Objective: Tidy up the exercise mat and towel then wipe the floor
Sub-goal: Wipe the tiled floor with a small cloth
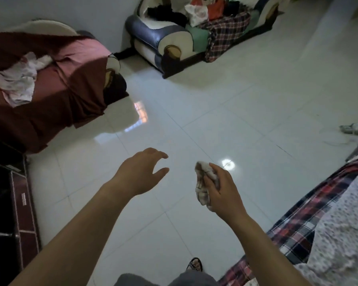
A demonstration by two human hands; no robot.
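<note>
My right hand (222,188) is closed around a small crumpled whitish cloth (203,182) with brown stripes, held above the glossy white tiled floor (225,104). Beside it, my left hand (142,172) reaches forward with fingers spread and nothing in it. Both hands hover over the bare middle of the floor. No exercise mat is in view. A small grey-white rag (353,129) lies on the floor at the far right.
An armchair under a maroon cover (56,83) with pale clothes stands at left. A sofa (163,40) piled with clothes and a plaid blanket sits at the back. A plaid-covered seat (322,221) fills the lower right. A dark cabinet (10,203) stands at the left edge.
</note>
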